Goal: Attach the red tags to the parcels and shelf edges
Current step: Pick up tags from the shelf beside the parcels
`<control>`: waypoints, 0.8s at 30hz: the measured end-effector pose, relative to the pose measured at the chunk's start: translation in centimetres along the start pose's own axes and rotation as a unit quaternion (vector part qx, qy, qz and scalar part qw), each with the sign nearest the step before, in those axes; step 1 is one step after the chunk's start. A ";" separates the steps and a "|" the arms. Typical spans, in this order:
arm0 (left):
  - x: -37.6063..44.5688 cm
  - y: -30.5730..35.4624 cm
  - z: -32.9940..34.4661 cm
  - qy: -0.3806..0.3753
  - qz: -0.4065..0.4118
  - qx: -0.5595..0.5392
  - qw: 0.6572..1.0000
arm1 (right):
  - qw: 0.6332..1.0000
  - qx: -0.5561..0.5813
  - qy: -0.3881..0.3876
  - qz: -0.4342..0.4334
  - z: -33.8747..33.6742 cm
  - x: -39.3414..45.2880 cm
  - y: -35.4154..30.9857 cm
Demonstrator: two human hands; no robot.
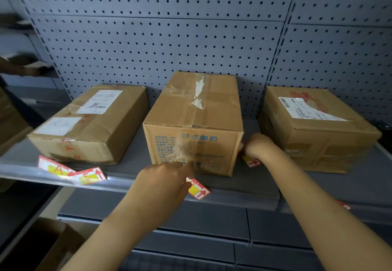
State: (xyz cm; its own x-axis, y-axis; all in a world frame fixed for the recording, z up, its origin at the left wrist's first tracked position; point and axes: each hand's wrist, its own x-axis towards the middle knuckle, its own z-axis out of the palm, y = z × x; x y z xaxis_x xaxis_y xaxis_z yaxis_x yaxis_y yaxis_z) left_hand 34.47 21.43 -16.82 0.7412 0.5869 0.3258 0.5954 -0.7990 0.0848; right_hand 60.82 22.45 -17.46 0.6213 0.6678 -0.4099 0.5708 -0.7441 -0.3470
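Observation:
Three cardboard parcels sit on a grey shelf (244, 188): a left parcel (91, 122), a taller middle parcel (193, 122) and a right parcel (316, 130). My left hand (163, 181) pinches a red, white and yellow tag (198, 190) at the shelf's front edge, just below the middle parcel. My right hand (257, 145) is closed on another red tag (251, 161) at the middle parcel's right side. Two more red tags (72, 171) lie together on the shelf edge under the left parcel. A red scrap (343, 205) shows behind my right forearm.
A grey pegboard wall (169, 37) backs the shelf. Lower grey shelves (191, 239) run beneath. An open cardboard box (48, 247) stands on the floor at the lower left. Another person's arm (19, 69) reaches in at the far left.

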 end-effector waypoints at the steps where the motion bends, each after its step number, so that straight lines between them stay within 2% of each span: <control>1: 0.1 0.1 -0.1 -0.002 -0.002 0.000 1.000 | 1.000 -0.015 -0.009 -0.003 -0.1 -0.1 0.0; 4: 0.1 0.5 -0.5 -0.010 0.003 -0.016 1.000 | 0.999 -0.026 -0.024 -0.009 -0.1 -0.5 0.0; 9: 0.4 0.9 -0.9 -0.006 0.011 0.006 1.000 | 1.000 -0.016 -0.009 0.010 -0.3 -1.1 0.2; 15: 0.3 0.8 -1.2 -0.037 0.023 0.034 0.998 | 1.000 -0.005 0.009 0.015 -0.1 -1.9 0.4; 20: 0.6 1.2 -1.7 -0.027 0.029 -0.031 0.999 | 0.998 0.016 0.057 -0.006 -0.1 -3.3 1.0; 24: 1.4 2.3 -2.1 -0.021 0.064 -0.048 0.997 | 0.998 0.011 0.057 -0.016 -1.0 -5.4 1.8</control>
State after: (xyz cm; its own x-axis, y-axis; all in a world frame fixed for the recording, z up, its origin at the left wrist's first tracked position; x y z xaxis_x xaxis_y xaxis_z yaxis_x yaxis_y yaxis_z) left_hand 36.17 20.16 -14.17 0.8225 0.4829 0.3006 0.4646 -0.8752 0.1349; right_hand 59.02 17.50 -15.05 0.6603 0.6881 -0.3008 0.5806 -0.7219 -0.3766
